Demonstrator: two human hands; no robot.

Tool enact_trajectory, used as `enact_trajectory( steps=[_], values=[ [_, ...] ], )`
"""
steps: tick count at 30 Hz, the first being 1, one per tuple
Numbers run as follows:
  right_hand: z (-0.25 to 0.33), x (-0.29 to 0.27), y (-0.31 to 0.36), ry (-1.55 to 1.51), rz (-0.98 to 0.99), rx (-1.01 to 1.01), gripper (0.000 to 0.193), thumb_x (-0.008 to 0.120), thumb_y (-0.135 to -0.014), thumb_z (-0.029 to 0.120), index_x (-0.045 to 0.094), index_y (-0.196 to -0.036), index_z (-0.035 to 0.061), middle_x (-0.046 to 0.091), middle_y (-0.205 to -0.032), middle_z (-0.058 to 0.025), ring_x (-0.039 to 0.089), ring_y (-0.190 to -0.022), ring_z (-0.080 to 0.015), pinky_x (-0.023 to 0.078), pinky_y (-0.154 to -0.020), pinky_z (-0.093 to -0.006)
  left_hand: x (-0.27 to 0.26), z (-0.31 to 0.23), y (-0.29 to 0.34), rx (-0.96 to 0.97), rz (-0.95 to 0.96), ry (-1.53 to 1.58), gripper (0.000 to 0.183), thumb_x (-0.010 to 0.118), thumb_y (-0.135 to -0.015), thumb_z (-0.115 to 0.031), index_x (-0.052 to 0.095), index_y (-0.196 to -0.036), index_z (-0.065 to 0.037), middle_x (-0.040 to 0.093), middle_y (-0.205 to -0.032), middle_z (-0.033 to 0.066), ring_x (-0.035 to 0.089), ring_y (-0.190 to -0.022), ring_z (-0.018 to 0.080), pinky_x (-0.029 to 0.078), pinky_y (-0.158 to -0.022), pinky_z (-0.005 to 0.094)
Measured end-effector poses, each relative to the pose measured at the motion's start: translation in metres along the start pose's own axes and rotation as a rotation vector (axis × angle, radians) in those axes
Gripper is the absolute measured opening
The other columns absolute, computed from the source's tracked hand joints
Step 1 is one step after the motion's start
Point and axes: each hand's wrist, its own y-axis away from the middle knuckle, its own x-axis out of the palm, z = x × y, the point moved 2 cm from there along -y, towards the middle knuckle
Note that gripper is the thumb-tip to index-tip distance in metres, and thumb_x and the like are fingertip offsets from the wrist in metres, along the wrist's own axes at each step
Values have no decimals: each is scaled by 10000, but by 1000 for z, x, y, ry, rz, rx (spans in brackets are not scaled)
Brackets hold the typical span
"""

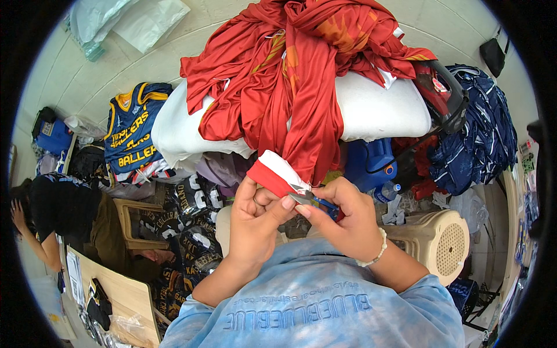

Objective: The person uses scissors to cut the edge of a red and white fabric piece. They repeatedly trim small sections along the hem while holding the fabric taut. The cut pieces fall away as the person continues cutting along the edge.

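Pinched between the fingers of my left hand (255, 220) is the edge of a red garment (268, 178) with its white underside folded out. My right hand (351, 217) is closed around a small pair of thread snips (303, 197) with dark blades and a blue handle. The blades lie against the garment's edge, close to my left thumb. Just beyond my hands, more red shiny fabric (290, 98) with yellow-orange patterns is heaped over a white padded board (380, 107) and hangs down its near side.
An iron (438, 93) stands at the board's right end, beside a pile of navy garments (476, 133). A navy and yellow jersey (136, 130) hangs at the left. Beige plastic stools (444, 246) flank me. A person in dark clothes (64, 209) bends over at far left.
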Motion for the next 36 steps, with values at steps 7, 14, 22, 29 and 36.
enact_trajectory(
  steps=[7,14,22,29,36],
  values=[
    [-3,1,0,22,-8,-33,229,739,-799,159,576,-857,8,609,-701,-111,581,-555,-163,452,-508,-276,0,2,-1,7,-2,-11,528,585,-871,36,359,-1344,-32,652,-1026,98,648,-929,167,555,-808,313],
    [-15,6,5,-12,-36,18,223,717,-824,151,569,-912,9,585,-705,-66,536,-565,-111,432,-524,-255,-1,6,-2,-64,-49,-4,545,593,-868,44,358,-1353,-35,649,-1037,93,635,-956,161,539,-835,317],
    [-31,11,8,-608,24,293,314,684,-864,167,493,-1072,27,502,-774,25,418,-665,-39,370,-598,-196,2,6,-5,-36,-16,12,565,622,-853,31,362,-1351,-22,640,-1086,100,611,-1019,166,488,-894,314],
    [-30,14,7,-383,18,219,250,736,-814,151,560,-951,38,495,-792,28,414,-656,-46,377,-596,-207,-4,7,-8,24,35,-96,508,637,-845,28,420,-1304,7,641,-1089,102,611,-1008,146,472,-881,289],
    [-13,2,-6,40,-79,-183,226,745,-764,105,599,-916,23,568,-783,-83,558,-656,-204,434,-593,-278,-7,17,5,83,192,-583,595,594,-850,79,353,-1391,25,638,-1044,62,593,-989,109,449,-886,255]
  ],
)
